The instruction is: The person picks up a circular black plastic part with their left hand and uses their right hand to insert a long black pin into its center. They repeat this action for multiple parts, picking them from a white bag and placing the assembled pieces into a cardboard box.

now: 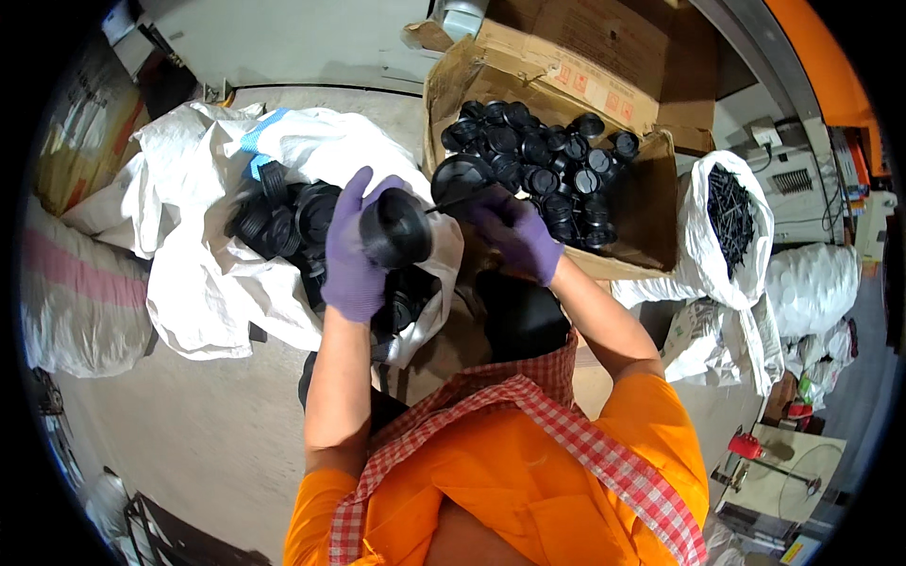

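Observation:
My left hand (357, 250), in a purple glove, is closed round a hollow black plastic cap (396, 229), its rounded side facing up. To its right, my right hand (517, 234), also gloved in purple, has its fingers closed at the edge of a black round lid (461, 177). A thin dark strip (447, 203) runs from those fingertips toward the left-hand cap; whether it belongs to the lid I cannot tell. Beneath my left hand, a white woven sack (203, 274) lies open with black round caps (274, 222) inside.
Beyond my right hand stands an open cardboard box (651, 222) holding many small black caps (543, 156). A white sack (698, 217) of thin black rods (729, 212) is right of it. A stuffed sack (80, 292) with a pink band stands far left.

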`<state>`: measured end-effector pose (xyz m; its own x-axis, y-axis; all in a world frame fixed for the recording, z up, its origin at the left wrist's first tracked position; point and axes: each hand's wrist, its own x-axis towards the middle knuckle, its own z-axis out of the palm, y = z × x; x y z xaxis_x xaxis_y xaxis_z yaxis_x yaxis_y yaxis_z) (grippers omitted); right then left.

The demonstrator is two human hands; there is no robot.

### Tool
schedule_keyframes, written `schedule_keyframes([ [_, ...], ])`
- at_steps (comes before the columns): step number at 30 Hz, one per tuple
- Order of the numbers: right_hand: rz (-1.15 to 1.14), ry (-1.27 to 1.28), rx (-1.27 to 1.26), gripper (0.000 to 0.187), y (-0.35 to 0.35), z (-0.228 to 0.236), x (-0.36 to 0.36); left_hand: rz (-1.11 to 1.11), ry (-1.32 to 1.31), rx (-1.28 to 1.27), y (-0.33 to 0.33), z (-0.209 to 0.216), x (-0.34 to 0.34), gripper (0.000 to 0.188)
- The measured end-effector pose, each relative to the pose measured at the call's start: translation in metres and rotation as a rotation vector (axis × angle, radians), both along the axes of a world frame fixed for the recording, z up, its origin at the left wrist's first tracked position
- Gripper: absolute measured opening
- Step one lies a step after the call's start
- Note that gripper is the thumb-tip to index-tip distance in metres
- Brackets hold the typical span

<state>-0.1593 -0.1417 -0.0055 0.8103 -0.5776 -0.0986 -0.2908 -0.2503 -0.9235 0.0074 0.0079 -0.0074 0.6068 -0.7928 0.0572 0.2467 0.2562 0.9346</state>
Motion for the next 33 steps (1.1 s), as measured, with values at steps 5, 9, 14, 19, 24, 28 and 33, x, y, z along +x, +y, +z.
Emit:
schedule_keyframes([
  [5,0.168,0.016,-0.643,0.019,0.008,0.007,0.015,-0.137,0.245,0.076,0.016,0.013,0.017,0.048],
  [9,-0.08,-0.036,-0.563,0.032,0.022,0.028,0.011,-0.006,0.183,0.166,0.021,0.011,0.013,0.039],
  [14,0.263,-0.288,-0.439,0.038,0.027,0.016,0.017,-0.131,0.278,0.025,0.021,0.011,0.012,0.04],
  [19,0.325,-0.337,-0.042,0.035,0.041,0.029,0.019,-0.132,0.969,-0.094,0.012,0.012,0.006,0.045],
  [24,0.176,-0.332,0.446,0.034,0.026,0.045,0.012,-0.201,0.957,-0.051,0.011,0.01,0.012,0.049],
  [28,0.304,-0.215,-0.104,0.037,0.027,0.025,0.011,-0.199,0.878,0.033,0.009,0.011,0.004,0.05],
  [33,0.268,-0.046,-0.315,0.032,0.022,0.033,0.015,-0.335,0.225,0.136,0.013,0.008,-0.003,0.049],
])
